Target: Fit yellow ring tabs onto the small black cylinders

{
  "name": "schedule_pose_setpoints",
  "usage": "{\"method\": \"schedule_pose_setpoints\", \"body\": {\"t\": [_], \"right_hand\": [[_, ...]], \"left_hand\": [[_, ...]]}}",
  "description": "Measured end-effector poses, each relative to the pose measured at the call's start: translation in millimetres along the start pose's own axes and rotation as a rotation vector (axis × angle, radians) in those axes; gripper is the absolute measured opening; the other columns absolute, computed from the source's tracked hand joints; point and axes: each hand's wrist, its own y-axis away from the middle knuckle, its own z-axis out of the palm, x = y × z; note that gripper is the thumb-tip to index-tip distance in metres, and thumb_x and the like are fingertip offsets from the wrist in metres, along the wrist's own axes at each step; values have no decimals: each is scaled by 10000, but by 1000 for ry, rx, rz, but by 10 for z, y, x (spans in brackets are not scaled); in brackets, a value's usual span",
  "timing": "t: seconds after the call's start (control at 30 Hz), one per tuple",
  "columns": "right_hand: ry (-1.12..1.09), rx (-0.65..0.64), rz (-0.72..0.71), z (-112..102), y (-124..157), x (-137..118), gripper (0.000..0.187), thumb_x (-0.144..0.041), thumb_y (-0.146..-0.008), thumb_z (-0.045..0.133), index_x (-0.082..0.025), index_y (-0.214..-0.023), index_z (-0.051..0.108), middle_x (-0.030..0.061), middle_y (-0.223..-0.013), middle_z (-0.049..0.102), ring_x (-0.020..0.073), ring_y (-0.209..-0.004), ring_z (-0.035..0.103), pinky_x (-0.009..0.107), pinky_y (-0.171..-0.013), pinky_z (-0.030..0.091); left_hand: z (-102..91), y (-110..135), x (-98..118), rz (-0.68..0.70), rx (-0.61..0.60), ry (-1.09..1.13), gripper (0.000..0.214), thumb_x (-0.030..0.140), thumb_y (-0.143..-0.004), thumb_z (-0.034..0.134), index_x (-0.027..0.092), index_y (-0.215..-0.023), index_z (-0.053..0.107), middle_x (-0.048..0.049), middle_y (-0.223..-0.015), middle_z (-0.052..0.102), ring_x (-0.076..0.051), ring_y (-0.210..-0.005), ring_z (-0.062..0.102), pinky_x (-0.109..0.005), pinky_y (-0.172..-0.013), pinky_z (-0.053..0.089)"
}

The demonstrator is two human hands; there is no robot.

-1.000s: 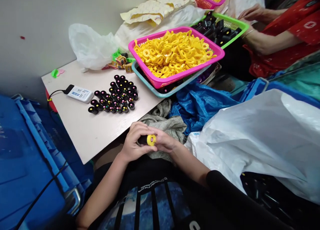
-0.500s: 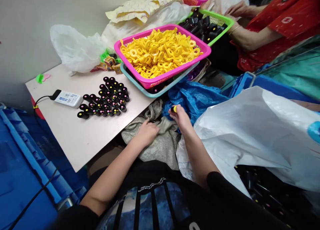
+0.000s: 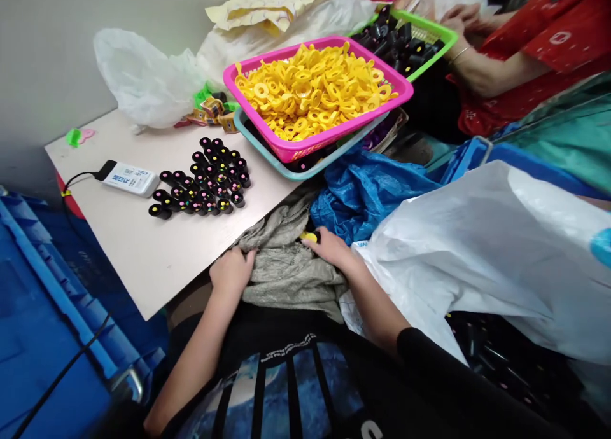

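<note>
My left hand (image 3: 232, 270) is closed on the edge of a grey woven sack (image 3: 286, 277) at my lap, right by the table's edge; its fingertips are hidden. On the sack's far side, my right hand (image 3: 334, 248) grips a small black-and-yellow plastic piece (image 3: 311, 236) between thumb and fingers. Several short black cylinders (image 3: 210, 178) with pink or yellow dots on their ends stand grouped on the white table (image 3: 157, 261). A pink basket (image 3: 286, 151) heaped with yellow ring-shaped pieces with tabs (image 3: 315, 89) rests above a light-blue tray (image 3: 286, 172).
A white power bank (image 3: 131, 179) with a cable lies on the table near a plastic bag (image 3: 143, 83). At right are a blue bag (image 3: 367, 191) and a white sack (image 3: 429, 248). Another person's hands (image 3: 461, 19) are beside a green basket (image 3: 429, 60). Blue crates (image 3: 42, 324) stand left.
My left hand has moved left and toward me to the sack's edge by the table. My right hand, still holding the black-and-yellow piece, has come down and left over the sack.
</note>
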Motion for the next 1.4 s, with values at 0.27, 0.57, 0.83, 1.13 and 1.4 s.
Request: {"method": "schedule_pose_setpoints", "body": {"t": [0.27, 0.57, 0.83, 1.13, 1.4], "right_hand": [[304, -185, -124, -66, 321, -349, 266, -275, -826, 611, -131, -1010, 736, 182, -1015, 739, 321, -948, 686, 369, -798, 486], [235, 738, -509, -1866, 192, -1513, 301, -317, -905, 546, -219, -1154, 684, 117, -1060, 705, 297, -1007, 622, 422, -884, 460], [705, 725, -476, -2322, -908, -1531, 254, -212, -822, 631, -184, -1044, 752, 133, -1100, 640, 269, -963, 597, 340, -801, 463], [362, 988, -643, -2222, -756, -1311, 285, -322, -883, 545, -167, -1012, 746, 155, -1109, 635, 318, -1056, 579, 438, -870, 478], [-829, 788, -855, -1594, -78, -1420, 301, -472, -864, 605, -222, -1018, 669, 48, -915, 669, 182, -822, 653, 318, -680, 544]], "left_hand": [[75, -177, 530, 1007, 194, 101, 216, 217, -916, 495, 221, -1024, 683, -77, -1091, 678, -230, -1091, 605, -361, -925, 479], [281, -514, 570, 699, 107, 166, 369, 237, -918, 488, 129, -1246, 616, -173, -1388, 521, -307, -1315, 471, -436, -1080, 390], [-86, -235, 8, 437, 588, 525, 218, 326, -930, 509, 180, -885, 664, -70, -894, 658, -207, -907, 601, -325, -827, 464], [-155, -582, -175, 88, 799, 398, 472, 386, -790, 690, 180, -1209, 622, -168, -1222, 474, -352, -1148, 439, -466, -964, 396], [-232, -659, -126, 41, 745, 412, 343, 336, -793, 684, 195, -1105, 663, -163, -1282, 461, -356, -1211, 416, -494, -1003, 364]]}}
